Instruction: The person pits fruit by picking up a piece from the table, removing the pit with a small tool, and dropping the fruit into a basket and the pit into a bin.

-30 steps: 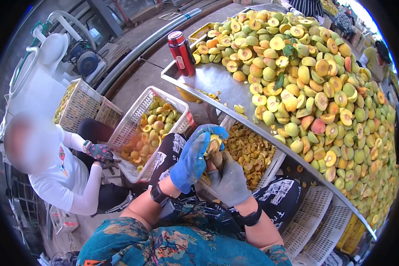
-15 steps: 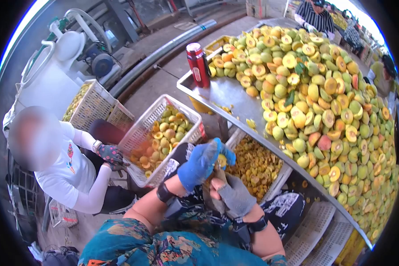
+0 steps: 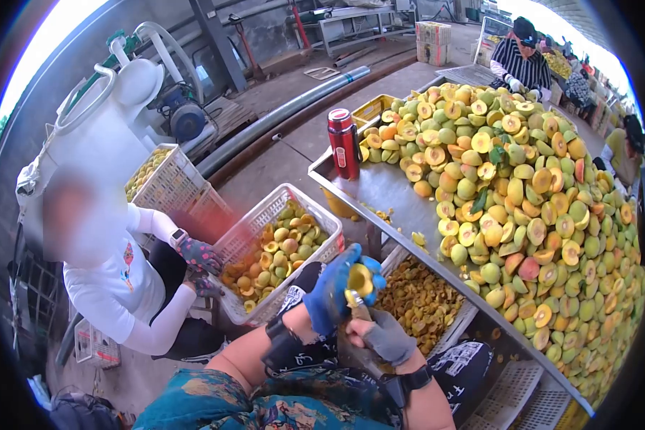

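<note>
My left hand [image 3: 331,290], in a blue glove, is closed around a halved yellow-green fruit [image 3: 360,280] with its cut face showing. In my right hand [image 3: 388,337], which wears a grey glove with bare fingertips, is a small tool [image 3: 356,302] whose tip touches the fruit's lower edge. Both hands are close together over my lap. Just beyond them stands a crate [image 3: 460,322] of small brownish-yellow pieces. To their left is a white crate [image 3: 330,252] holding halved fruit.
A metal table [image 3: 401,188] at the right bears a large heap of halved fruit [image 3: 523,201] and a red flask [image 3: 345,147]. A co-worker [image 3: 111,276] with patterned gloves sits at the left. Another person [image 3: 527,61] works behind the heap.
The view has tilted up, so the surroundings appear lower. My left hand has turned, showing more of the fruit's cut face, and the tool tip is now visible against it.
</note>
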Available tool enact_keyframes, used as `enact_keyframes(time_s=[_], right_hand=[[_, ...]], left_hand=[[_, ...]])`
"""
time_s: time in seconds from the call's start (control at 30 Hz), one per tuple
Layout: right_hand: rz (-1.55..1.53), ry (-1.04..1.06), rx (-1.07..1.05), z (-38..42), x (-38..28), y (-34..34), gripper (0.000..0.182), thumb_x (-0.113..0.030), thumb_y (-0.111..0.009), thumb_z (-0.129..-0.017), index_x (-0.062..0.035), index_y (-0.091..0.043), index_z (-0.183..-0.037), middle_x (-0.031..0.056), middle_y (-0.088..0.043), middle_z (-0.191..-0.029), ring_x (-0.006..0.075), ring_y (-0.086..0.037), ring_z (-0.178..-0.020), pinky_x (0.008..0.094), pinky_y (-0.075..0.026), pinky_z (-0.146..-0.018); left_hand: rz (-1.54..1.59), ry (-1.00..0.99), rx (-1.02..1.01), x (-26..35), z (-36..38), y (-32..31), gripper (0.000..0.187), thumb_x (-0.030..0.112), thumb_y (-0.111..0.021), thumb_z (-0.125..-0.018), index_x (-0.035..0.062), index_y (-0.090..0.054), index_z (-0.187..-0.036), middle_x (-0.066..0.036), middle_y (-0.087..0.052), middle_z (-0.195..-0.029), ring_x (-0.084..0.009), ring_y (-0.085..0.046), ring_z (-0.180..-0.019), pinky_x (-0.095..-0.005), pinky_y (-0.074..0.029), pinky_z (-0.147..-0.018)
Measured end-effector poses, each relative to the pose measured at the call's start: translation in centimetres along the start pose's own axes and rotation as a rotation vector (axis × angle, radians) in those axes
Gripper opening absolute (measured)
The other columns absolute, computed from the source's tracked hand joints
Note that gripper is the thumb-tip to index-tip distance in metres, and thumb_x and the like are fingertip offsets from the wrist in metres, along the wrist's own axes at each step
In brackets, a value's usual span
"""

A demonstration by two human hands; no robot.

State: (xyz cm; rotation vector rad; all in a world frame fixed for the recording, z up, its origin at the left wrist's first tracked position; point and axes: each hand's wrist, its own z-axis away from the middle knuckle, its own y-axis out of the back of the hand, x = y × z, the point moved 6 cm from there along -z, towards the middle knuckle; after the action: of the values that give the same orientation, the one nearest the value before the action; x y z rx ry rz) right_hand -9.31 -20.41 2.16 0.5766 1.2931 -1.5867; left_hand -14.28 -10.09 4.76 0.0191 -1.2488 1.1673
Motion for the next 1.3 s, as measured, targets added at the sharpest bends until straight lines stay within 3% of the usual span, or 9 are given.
enact_keyframes(time_s=[0.03,0.17,0.3,0.4,0.6,0.7,0.83,1.27,1.3], right_hand=[[0.088,0.070,0.003,-0.5,0.3,0.3,0.024,-0.027,-0.064,-0.090,-0.0035,-0.060,-0.094,0.0001,-0.057,-0.079,0.0074,-0.051,-0.069,0.0217,-0.041,-0.063],[0.257,0.280,0.128,-0.8,-0.1,1.4,0.038,-0.026,-0.069,-0.087,-0.0017,-0.060,-0.115,0.0016,-0.062,-0.096,0.0108,-0.055,-0.089,0.0275,-0.046,-0.079],[0.265,0.258,0.336,-1.2,0.5,3.8,0.037,-0.033,-0.064,-0.091,-0.0016,-0.060,-0.111,0.0048,-0.062,-0.089,0.0117,-0.055,-0.083,0.0287,-0.046,-0.076],[0.435,0.372,0.495,-1.1,-0.1,3.8,0.040,-0.039,-0.059,-0.093,-0.0016,-0.061,-0.106,0.0118,-0.062,-0.084,0.0175,-0.057,-0.079,0.0322,-0.047,-0.074],[0.490,0.375,0.594,-1.2,-0.3,3.6,0.038,-0.036,-0.063,-0.092,-0.0005,-0.061,-0.105,0.0135,-0.065,-0.088,0.0218,-0.062,-0.082,0.0344,-0.048,-0.076],[0.456,0.498,0.559,-0.8,-0.9,3.0,0.036,-0.034,-0.061,-0.093,-0.0003,-0.060,-0.105,0.0159,-0.065,-0.091,0.0258,-0.064,-0.085,0.0353,-0.048,-0.076],[0.535,0.490,0.517,-0.4,-1.5,2.5,0.035,-0.033,-0.060,-0.093,-0.0002,-0.060,-0.103,0.0193,-0.064,-0.087,0.0360,-0.064,-0.082,0.0368,-0.049,-0.072],[0.909,0.574,0.701,0.3,-1.4,2.6,0.031,-0.033,-0.067,-0.085,-0.0063,-0.062,-0.101,0.0162,-0.065,-0.089,0.0367,-0.065,-0.079,0.0440,-0.051,-0.066],[0.998,0.445,0.725,0.0,-1.0,3.2,0.029,-0.033,-0.066,-0.086,-0.0071,-0.062,-0.099,0.0168,-0.064,-0.087,0.0367,-0.064,-0.079,0.0440,-0.050,-0.066]], left_hand=[[0.224,0.066,-0.292,0.7,-0.2,-0.2,0.046,0.045,-0.043,-0.099,0.0021,-0.060,-0.106,-0.015,-0.066,-0.097,-0.0238,-0.066,-0.080,-0.0320,-0.056,-0.067],[0.269,-0.121,-0.168,0.3,-1.3,2.8,0.044,0.036,-0.047,-0.100,0.0038,-0.050,-0.129,-0.014,-0.060,-0.119,-0.0251,-0.064,-0.095,-0.0358,-0.055,-0.081],[0.189,-0.249,-0.181,1.0,-0.5,3.6,0.038,0.030,-0.042,-0.102,0.0035,-0.048,-0.129,-0.014,-0.056,-0.124,-0.0240,-0.059,-0.107,-0.0365,-0.051,-0.092],[0.067,-0.371,-0.211,1.3,0.1,4.4,0.037,0.028,-0.047,-0.100,0.0038,-0.049,-0.127,-0.014,-0.056,-0.124,-0.0255,-0.060,-0.106,-0.0378,-0.050,-0.092],[0.206,-0.276,-0.182,-0.2,-0.4,5.6,0.030,0.035,-0.055,-0.096,0.0108,-0.054,-0.114,-0.011,-0.059,-0.113,-0.0238,-0.059,-0.101,-0.0348,-0.049,-0.084],[-0.038,-0.314,-0.031,-0.4,-0.3,5.9,0.034,0.043,-0.053,-0.096,0.0100,-0.053,-0.104,-0.005,-0.057,-0.094,-0.0167,-0.056,-0.088,-0.0297,-0.047,-0.080],[-0.344,-0.317,0.039,-0.2,-0.3,6.0,0.031,0.038,-0.048,-0.099,0.0079,-0.053,-0.103,-0.004,-0.055,-0.093,-0.0135,-0.052,-0.085,-0.0269,-0.045,-0.079],[-0.527,-0.475,0.100,0.2,1.3,4.2,0.015,0.021,-0.051,-0.098,0.0064,-0.051,-0.103,-0.003,-0.050,-0.097,-0.0113,-0.049,-0.090,-0.0255,-0.041,-0.083],[-0.535,-0.549,0.072,0.8,1.8,3.5,0.011,0.017,-0.052,-0.098,0.0066,-0.050,-0.099,-0.003,-0.048,-0.097,-0.0100,-0.046,-0.087,-0.0242,-0.041,-0.079]])
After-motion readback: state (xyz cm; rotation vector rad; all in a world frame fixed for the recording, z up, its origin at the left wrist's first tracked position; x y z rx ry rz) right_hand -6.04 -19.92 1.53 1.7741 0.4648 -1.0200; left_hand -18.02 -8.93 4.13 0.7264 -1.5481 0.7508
